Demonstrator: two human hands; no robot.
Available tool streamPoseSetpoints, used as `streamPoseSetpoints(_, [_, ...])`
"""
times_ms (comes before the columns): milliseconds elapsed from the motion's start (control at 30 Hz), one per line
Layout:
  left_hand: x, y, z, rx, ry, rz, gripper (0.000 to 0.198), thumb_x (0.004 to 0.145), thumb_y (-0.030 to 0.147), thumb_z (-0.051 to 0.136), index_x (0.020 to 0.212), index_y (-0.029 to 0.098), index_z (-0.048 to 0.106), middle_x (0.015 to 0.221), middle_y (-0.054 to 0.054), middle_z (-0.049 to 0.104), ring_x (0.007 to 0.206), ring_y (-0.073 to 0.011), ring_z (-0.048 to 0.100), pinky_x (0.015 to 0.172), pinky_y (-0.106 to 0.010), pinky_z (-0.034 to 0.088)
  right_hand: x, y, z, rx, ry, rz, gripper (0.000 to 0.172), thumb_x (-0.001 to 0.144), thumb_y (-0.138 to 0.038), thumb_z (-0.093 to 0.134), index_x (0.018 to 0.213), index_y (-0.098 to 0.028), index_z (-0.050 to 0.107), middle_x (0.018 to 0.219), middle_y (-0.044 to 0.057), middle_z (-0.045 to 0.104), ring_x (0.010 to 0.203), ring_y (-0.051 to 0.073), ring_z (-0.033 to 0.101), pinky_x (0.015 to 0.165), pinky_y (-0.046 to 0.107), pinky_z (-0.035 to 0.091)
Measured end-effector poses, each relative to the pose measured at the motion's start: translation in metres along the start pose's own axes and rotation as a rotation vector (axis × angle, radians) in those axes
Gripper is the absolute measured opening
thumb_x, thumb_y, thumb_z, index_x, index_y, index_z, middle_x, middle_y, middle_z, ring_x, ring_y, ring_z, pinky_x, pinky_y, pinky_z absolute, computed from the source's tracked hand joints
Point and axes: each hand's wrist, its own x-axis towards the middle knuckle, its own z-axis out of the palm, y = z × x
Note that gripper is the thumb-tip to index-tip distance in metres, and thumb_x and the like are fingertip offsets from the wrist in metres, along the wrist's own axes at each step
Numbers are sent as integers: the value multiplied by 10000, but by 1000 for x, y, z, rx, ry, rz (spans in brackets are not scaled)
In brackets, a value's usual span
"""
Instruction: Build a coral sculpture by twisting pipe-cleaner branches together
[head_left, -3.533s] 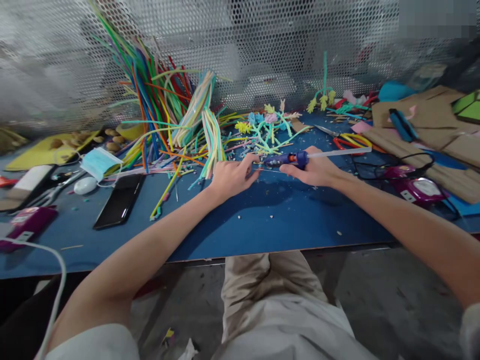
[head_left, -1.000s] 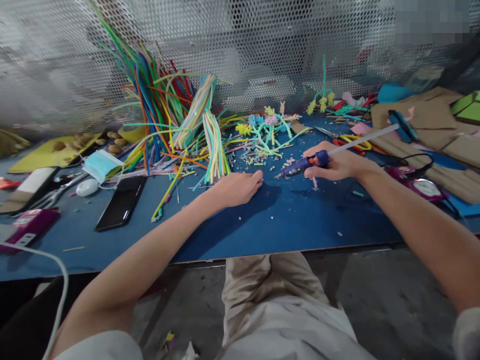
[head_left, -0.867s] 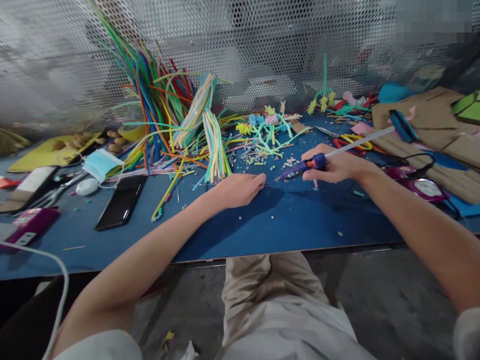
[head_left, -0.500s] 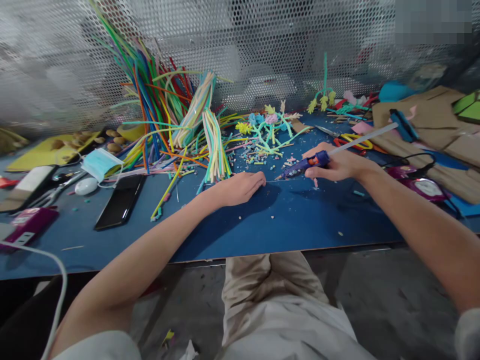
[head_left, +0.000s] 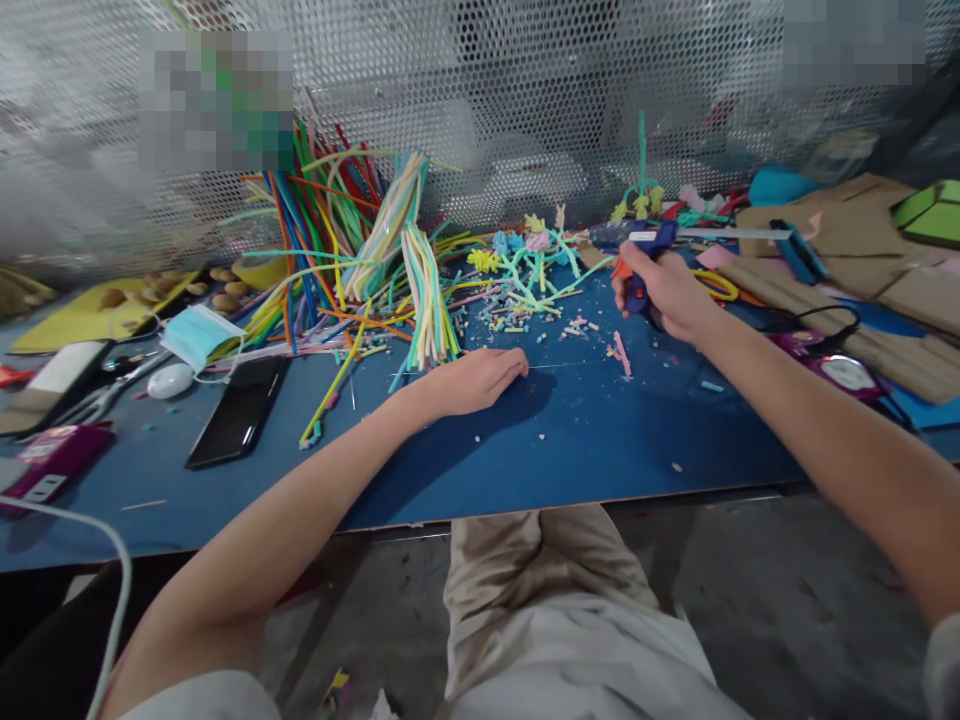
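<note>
My right hand [head_left: 664, 290] is wrapped round the handle of a dark blue glue gun [head_left: 651, 238]. A translucent glue stick [head_left: 731, 233] juts from its back to the right, and the nozzle points left. Nearer the front, my left hand [head_left: 484, 380] rests low over the blue table with its fingers pressed together. From its fingertips a thin wire [head_left: 566, 366] runs right across the tabletop; the part inside the fingers is hidden. Short pink pipe-cleaner pieces [head_left: 622, 355] lie below the glue gun. Just behind my left hand lies a bundle of pastel pipe cleaners [head_left: 431, 300].
Pipe-cleaner flowers [head_left: 536, 260] and clippings lie at the back. On the left are a black phone [head_left: 238, 410], a face mask [head_left: 199, 332] and a white mouse-shaped object [head_left: 170, 380]. Brown cardboard [head_left: 847, 230] and a purple device [head_left: 844, 375] lie right. A perforated metal screen [head_left: 525, 90] stands behind.
My right hand has lifted the glue gun back and up, away from my left fingertips, and turned it so it lies more level. My left hand has stayed in place.
</note>
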Motion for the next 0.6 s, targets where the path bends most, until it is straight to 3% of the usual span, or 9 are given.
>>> streamPoseSetpoints(133, [0, -1, 1, 6, 11, 21, 307, 1125, 247, 298, 1128, 167, 595, 992, -90, 726, 850, -189, 679, 810, -318, 512, 6, 4, -6, 158, -94, 42, 189, 761, -255, 794, 813, -216, 616, 867, 53, 651, 720, 159, 589, 550, 284, 488])
streamPoseSetpoints(200, [0, -2, 1, 13, 10, 32, 301, 1123, 242, 302, 1129, 166, 592, 1008, -92, 729, 858, -192, 679, 805, -320, 508, 7, 7, -7, 202, -116, 18, 201, 716, -161, 720, 881, -228, 627, 878, 44, 660, 739, 166, 580, 572, 287, 480])
streamPoseSetpoints(400, [0, -3, 1, 1, 19, 24, 291, 1120, 237, 313, 1141, 169, 595, 987, -88, 730, 843, -193, 683, 790, -321, 509, 1, 4, 0, 221, -182, -98, 376, 750, -151, 668, 1112, -245, 633, 933, 35, 690, 747, 169, 571, 633, 313, 490])
streamPoseSetpoints(600, [1, -1, 0, -2, 3, 14, 312, 1116, 236, 305, 1144, 157, 605, 977, -98, 731, 838, -203, 686, 793, -334, 517, -5, -2, 2, 143, -210, -124, 289, 790, -267, 702, 1068, -276, 625, 989, 56, 713, 676, 181, 544, 582, 349, 481])
